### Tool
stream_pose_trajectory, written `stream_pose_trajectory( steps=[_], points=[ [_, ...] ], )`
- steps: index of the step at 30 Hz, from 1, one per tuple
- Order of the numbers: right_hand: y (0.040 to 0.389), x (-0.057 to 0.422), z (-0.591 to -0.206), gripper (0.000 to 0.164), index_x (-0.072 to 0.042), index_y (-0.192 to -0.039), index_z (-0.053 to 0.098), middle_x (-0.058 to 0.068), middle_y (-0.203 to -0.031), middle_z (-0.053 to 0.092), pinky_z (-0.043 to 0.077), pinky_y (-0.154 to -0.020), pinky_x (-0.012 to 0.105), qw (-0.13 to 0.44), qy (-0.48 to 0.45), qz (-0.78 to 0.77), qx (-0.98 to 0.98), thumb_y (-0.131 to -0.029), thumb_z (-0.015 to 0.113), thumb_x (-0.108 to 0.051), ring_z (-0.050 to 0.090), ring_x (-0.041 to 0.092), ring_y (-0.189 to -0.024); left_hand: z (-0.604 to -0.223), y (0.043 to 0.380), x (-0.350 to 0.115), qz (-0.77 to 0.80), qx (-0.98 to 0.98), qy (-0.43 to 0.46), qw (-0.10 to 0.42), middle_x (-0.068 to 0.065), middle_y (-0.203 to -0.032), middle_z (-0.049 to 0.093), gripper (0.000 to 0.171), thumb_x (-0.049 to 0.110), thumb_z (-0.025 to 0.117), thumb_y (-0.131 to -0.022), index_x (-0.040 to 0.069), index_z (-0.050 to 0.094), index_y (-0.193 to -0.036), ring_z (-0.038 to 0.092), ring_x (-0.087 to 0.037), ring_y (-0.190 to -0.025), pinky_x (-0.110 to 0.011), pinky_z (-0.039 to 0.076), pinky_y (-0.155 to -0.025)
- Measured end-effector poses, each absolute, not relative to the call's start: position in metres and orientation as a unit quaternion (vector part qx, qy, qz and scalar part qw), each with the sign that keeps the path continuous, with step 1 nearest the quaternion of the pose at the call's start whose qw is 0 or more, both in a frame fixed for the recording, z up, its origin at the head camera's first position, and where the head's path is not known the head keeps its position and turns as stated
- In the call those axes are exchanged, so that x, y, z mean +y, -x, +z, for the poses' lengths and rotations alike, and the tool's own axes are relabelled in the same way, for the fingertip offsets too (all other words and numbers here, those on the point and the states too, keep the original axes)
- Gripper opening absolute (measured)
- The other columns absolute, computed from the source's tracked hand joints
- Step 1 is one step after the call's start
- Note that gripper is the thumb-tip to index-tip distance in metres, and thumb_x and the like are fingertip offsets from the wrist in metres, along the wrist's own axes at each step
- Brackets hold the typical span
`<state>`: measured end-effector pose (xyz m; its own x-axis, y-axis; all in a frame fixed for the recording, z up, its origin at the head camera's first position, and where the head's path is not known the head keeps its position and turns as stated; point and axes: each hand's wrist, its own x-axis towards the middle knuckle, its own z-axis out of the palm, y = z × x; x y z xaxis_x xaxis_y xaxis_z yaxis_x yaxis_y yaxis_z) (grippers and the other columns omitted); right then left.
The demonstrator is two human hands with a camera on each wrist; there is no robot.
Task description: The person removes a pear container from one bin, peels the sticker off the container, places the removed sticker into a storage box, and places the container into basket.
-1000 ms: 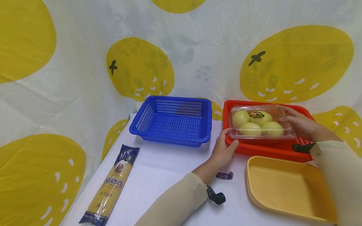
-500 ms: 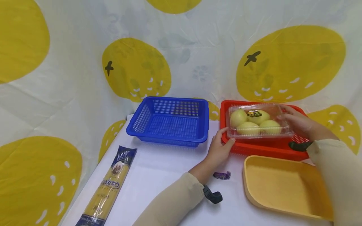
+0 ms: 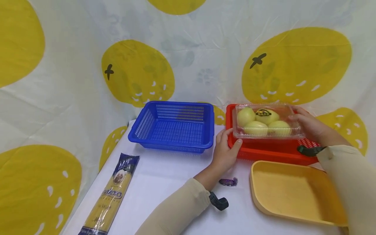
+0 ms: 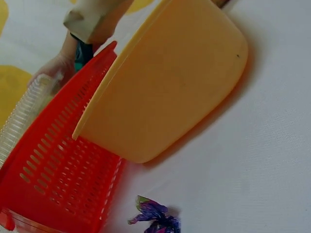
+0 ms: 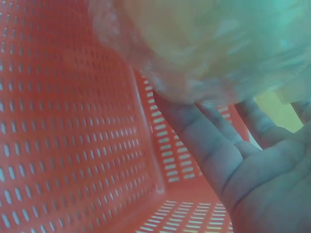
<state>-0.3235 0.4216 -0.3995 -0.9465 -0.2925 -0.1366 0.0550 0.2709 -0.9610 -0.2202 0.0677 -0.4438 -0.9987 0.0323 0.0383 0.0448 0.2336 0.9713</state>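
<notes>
My right hand [image 3: 312, 125] holds a clear plastic fruit box [image 3: 296, 127] by its right end, with the thumb at the top side. Inside lie several round yellow-green fruits [image 3: 255, 128] under a dark label. The box is over the red basket [image 3: 264, 150], its front edge above the basket's front rim. In the right wrist view, the right fingers [image 5: 209, 141] are spread beneath the box. My left hand [image 3: 224, 151] grips the basket's front left corner, thumb at the front and fingers along the left side; it is out of the left wrist view.
A blue basket [image 3: 173, 147] stands left of the red one. An orange-yellow tub [image 3: 290, 192] sits in front of the red basket. A small purple wrapped piece [image 3: 228, 182] lies near the left wrist, and a spaghetti packet [image 3: 110, 195] is at the left table edge.
The fruit box has risen a little above the red basket in my right hand. My left hand stays at the basket's corner. The head view has shifted slightly to the right.
</notes>
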Motion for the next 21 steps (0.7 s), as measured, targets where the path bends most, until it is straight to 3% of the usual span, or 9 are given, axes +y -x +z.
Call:
stream_pose_trajectory(
  steps=[3, 10, 16, 21],
  points=[
    [0.321, 0.419, -0.397, 0.051, -0.041, -0.161, 0.023, -0.014, -0.136, 0.042, 0.063, -0.081, 0.032, 0.149, 0.071, -0.628, 0.760, -0.115, 0.039, -0.029, 0.065, 0.008, -0.102, -0.438, 0.217, 0.067, -0.608, -0.793, 0.039, 0.018, 0.009, -0.170, 0.029, 0.053, 0.038, 0.067, -0.105, 0.040, 0.048, -0.155, 0.037, -0.022, -0.155, -0.044, 0.052, -0.111],
    [0.308, 0.414, -0.390, 0.039, -0.042, -0.148, 0.031, -0.013, -0.124, 0.056, 0.065, -0.073, 0.033, 0.129, 0.071, -0.674, 0.724, -0.115, 0.039, -0.024, 0.071, 0.013, -0.091, -0.421, 0.208, 0.065, -0.599, -0.797, 0.072, 0.021, 0.002, -0.174, 0.024, 0.056, 0.039, 0.066, -0.105, 0.041, 0.044, -0.157, 0.030, -0.026, -0.158, -0.054, 0.046, -0.115],
    [0.297, 0.406, -0.384, 0.050, -0.042, -0.158, 0.025, -0.016, -0.130, 0.046, 0.063, -0.074, 0.029, 0.113, 0.062, -0.638, 0.759, -0.113, 0.040, -0.026, 0.066, 0.007, -0.095, -0.409, 0.205, 0.059, -0.593, -0.799, 0.092, 0.031, 0.005, -0.174, 0.023, 0.054, 0.041, 0.063, -0.106, 0.040, 0.044, -0.156, 0.030, -0.026, -0.158, -0.057, 0.042, -0.118],
    [0.287, 0.402, -0.380, 0.044, -0.037, -0.153, 0.031, -0.010, -0.118, 0.065, 0.064, -0.071, 0.032, 0.112, 0.079, -0.690, 0.711, -0.114, 0.037, -0.018, 0.072, 0.015, -0.087, -0.400, 0.203, 0.054, -0.604, -0.790, 0.099, 0.036, 0.006, -0.173, 0.024, 0.056, 0.036, 0.063, -0.105, 0.035, 0.045, -0.158, 0.029, -0.025, -0.159, -0.056, 0.042, -0.118]
  ],
)
